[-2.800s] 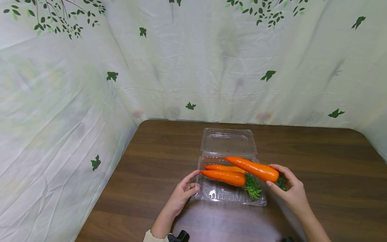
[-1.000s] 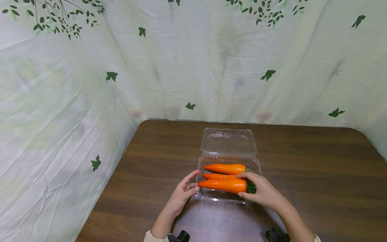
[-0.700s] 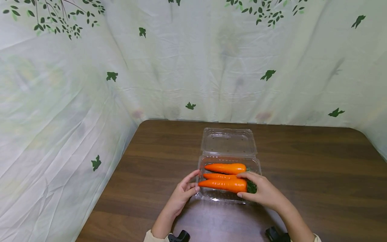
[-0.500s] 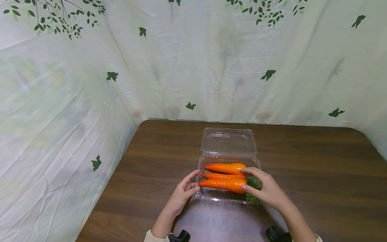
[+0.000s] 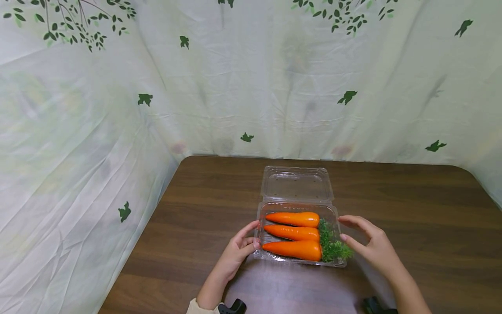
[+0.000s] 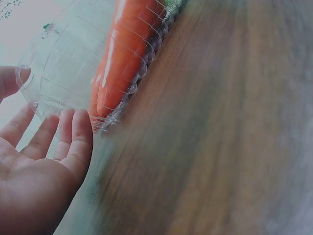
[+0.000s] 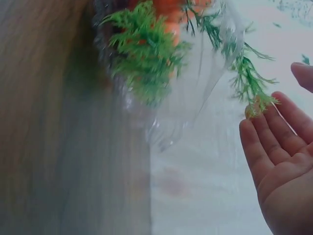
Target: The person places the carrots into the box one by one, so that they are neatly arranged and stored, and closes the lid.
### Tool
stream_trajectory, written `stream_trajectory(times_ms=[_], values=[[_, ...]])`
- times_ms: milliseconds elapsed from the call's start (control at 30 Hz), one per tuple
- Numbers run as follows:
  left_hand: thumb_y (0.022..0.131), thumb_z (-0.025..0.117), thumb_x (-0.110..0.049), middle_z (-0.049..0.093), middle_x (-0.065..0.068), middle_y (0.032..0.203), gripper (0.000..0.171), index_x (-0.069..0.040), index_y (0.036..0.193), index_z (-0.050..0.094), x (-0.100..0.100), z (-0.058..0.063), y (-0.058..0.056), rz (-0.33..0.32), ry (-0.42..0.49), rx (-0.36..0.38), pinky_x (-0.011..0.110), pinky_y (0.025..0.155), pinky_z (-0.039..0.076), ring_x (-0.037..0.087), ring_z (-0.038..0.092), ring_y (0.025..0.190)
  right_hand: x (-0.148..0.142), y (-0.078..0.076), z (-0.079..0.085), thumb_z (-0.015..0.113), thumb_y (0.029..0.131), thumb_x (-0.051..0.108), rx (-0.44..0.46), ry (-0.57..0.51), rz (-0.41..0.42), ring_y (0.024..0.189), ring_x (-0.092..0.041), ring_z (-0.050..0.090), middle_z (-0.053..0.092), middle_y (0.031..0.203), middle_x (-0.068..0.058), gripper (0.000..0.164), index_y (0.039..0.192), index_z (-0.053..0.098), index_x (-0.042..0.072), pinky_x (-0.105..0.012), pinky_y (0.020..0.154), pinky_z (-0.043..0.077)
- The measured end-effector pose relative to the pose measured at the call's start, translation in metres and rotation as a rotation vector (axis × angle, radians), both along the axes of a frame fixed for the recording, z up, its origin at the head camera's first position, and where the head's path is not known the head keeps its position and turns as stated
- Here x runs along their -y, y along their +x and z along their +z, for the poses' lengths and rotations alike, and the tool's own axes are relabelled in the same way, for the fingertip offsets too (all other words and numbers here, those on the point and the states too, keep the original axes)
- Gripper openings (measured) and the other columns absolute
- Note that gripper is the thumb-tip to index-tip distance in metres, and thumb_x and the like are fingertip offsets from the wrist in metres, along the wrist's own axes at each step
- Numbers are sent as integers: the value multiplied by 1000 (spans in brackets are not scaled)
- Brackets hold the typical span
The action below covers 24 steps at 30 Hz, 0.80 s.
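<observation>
Three orange carrots, a far one [image 5: 292, 219], a middle one [image 5: 292, 232] and a near one [image 5: 292, 250], lie side by side in a clear plastic clamshell container [image 5: 270, 255]. Their tips point left and their feathery green tops [image 5: 329, 240] bunch at the right end, some sticking out over the rim. My left hand [image 5: 235, 250] rests its fingertips against the container's left edge, fingers loosely extended. Beside the right edge, my right hand [image 5: 372, 244] holds nothing; its fingers are spread, with a sprig of green [image 7: 254, 83] overlapping the fingertips in the right wrist view.
The container's lid [image 5: 296, 183] is folded back flat on the brown wooden table [image 5: 412, 209]. Behind and to the left hangs a pale curtain [image 5: 251, 87] with leaf and bird prints. Dark devices [image 5: 232, 306] are strapped to both wrists.
The right hand has lowered the near carrot into the container beside the other two, let go and drawn back right. The left hand has kept its place at the left edge.
</observation>
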State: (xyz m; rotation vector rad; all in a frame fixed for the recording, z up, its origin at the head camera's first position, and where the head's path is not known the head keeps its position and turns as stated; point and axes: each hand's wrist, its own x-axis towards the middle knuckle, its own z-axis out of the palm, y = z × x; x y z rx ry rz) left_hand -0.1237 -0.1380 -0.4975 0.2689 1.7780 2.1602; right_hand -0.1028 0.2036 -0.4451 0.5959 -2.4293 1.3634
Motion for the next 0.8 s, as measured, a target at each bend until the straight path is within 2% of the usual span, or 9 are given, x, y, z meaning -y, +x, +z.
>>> stream_trajectory(times_ms=[200,433,633,800], values=[[85,54,4,42,28,113,56,-2,136,33,0,1,0,5,-5,15,24,79,42,19,52,88,-11,7,-7,70,74,-1,48,-14,-5,98,-4,52,59,105,-10,42,113,57,5,-10,84,35],[85,55,3,36,27,121,56,-2,137,33,0,2,0,-2,-5,24,23,80,42,19,52,89,-20,16,-14,72,72,2,124,-3,49,91,-11,56,61,103,-10,43,112,57,2,-11,81,37],[85,55,3,36,27,122,56,-2,137,33,0,1,0,-1,-4,25,22,79,42,19,51,89,-20,17,-16,73,72,3,120,24,108,81,-11,56,61,101,-8,43,112,57,1,-19,73,44],[85,55,3,36,26,123,56,-3,137,33,0,1,0,-3,-9,22,23,79,42,20,51,90,-16,14,-15,73,72,2,112,26,123,72,-9,55,62,93,-1,38,107,58,1,-22,65,45]])
